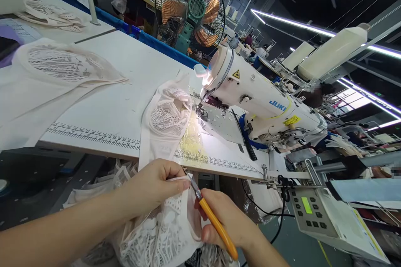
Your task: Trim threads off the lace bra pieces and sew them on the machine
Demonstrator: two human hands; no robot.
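Note:
My left hand (161,181) is closed, thumb and fingers pinching the edge of a white lace bra (171,119) at the table's front edge. One lace cup of it lies flat on the tabletop by the machine's needle area; more white lace fabric (166,238) hangs below my hands. My right hand (224,217) is wrapped round an orange-handled cutting tool (217,227). Its narrow metal blade points up and left, with the tip at the fabric next to my left thumb. The exact form of the blades is hard to make out.
A white JUKI sewing machine (260,96) stands on the right with its lamp lit. White lace pieces (62,71) lie at left. A printed ruler (94,135) runs along the table edge. Black tweezers (246,137) rest by the machine; a fan (191,10) stands behind.

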